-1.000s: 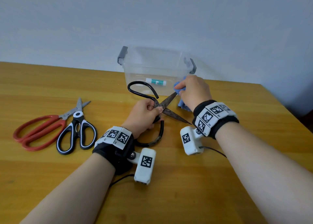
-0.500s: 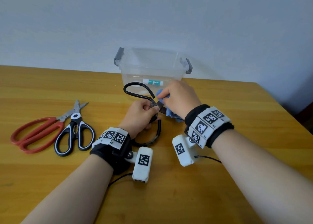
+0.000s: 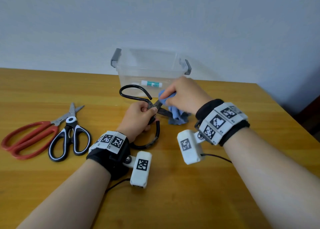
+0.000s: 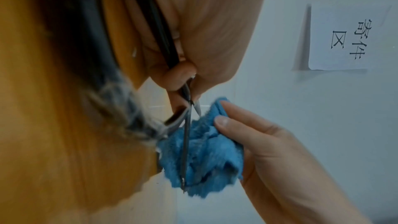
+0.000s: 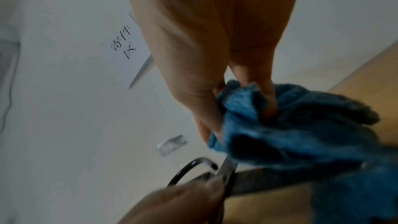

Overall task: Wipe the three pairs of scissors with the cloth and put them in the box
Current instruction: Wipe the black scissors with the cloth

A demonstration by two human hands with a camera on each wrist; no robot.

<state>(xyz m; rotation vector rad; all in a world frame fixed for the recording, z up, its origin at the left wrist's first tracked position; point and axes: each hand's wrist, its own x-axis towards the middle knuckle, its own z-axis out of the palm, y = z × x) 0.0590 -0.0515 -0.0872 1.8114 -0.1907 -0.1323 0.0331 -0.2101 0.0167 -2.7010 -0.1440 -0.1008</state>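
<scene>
My left hand grips the black iron scissors at the pivot, blades spread apart and pointing right. The same scissors show edge-on in the left wrist view, one blade lying against the cloth. My right hand pinches the blue cloth around the upper blade near the pivot; the cloth bunches under the fingers in the right wrist view. Red-handled scissors and black-and-white scissors lie on the table at the left. The clear box stands behind the hands.
A small white and green tube lies inside the clear box, which has grey latches. The wooden table ends at a pale wall behind and at an edge on the right. A paper sign hangs on the wall.
The right hand with the cloth slid left along the upper blade from its tip to near the pivot. The left hand kept its grip on the black scissors.
</scene>
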